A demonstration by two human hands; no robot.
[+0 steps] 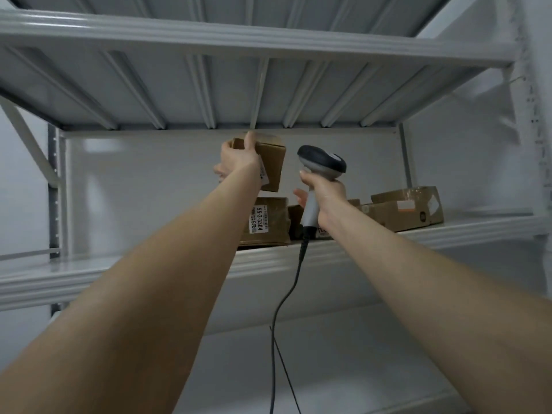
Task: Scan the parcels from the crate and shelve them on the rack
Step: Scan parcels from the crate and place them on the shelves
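Observation:
My left hand (237, 158) grips a small brown cardboard parcel (270, 159) raised above the rack's shelf (358, 249), over a taller brown parcel (267, 222) with a white label reading 55-3-3304. A white label on the held parcel shows beside my wrist. My right hand (327, 198) holds a grey and black barcode scanner (322, 162) by its handle, head up, just right of the held parcel. Its black cable (282, 309) hangs down in front of the shelf edge. The crate is out of view.
More brown parcels (403, 209) lie on the same shelf to the right, one with clear tape. The white ribbed underside of the upper shelf (209, 91) sits close above the held parcel. A lower shelf (343, 369) shows below. Rack uprights (55, 189) stand at left and right.

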